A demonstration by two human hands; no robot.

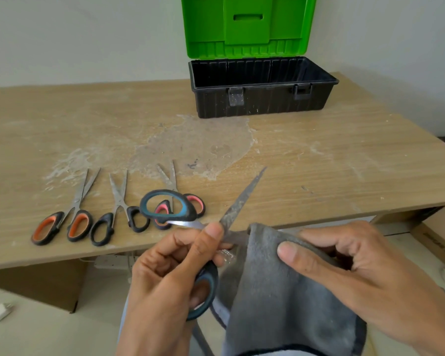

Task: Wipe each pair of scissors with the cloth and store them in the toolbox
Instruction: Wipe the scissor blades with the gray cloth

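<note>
Grey cloth (280, 291) pinched in right hand (357, 273), over one blade of teal scissors (242, 199) gripped by left hand (165, 278). Three pairs (118, 199) lie near left on table (319, 163). Toolbox (262, 104) far, open; I see nothing stored. I'd say pair one.

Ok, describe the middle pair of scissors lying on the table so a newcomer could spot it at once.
On the table that bears the open green-lidded toolbox, three pairs of scissors lie in a row near the front left edge. The middle pair has plain black handles, while the left pair shows orange inside its handles and the right pair pink.
</note>
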